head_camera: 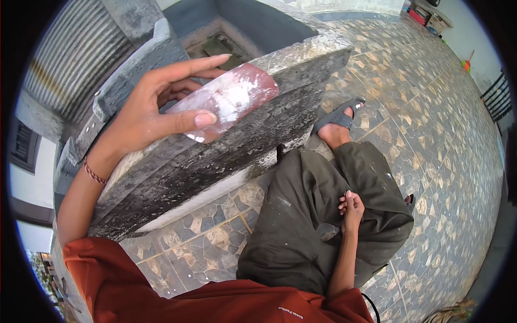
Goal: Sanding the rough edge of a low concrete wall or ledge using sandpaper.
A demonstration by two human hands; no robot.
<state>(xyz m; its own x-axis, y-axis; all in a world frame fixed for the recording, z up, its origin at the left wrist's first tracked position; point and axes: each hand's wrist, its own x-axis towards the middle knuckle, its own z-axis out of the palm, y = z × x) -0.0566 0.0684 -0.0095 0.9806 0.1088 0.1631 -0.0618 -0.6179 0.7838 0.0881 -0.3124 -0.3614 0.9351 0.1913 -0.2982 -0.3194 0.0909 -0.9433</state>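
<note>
My left hand grips a reddish, rounded-cornered sheet or pad, its face smeared with white powder or paint; the exact material cannot be told. The thumb presses on its near face, while the other fingers are behind it or lifted over its far edge. It is held over the worn top edge of a low concrete basin wall, whose side is blackened. At my lap, my right hand lies against the dark green trousers with curled fingers; no object shows clearly in it.
Inside the basin are grey walls and a wet-looking greenish bottom. A rough grey concrete ledge adjoins it at the left, near a corrugated panel. Stone-patterned tiles surround my sandaled foot. Boxes stand far off at the upper right.
</note>
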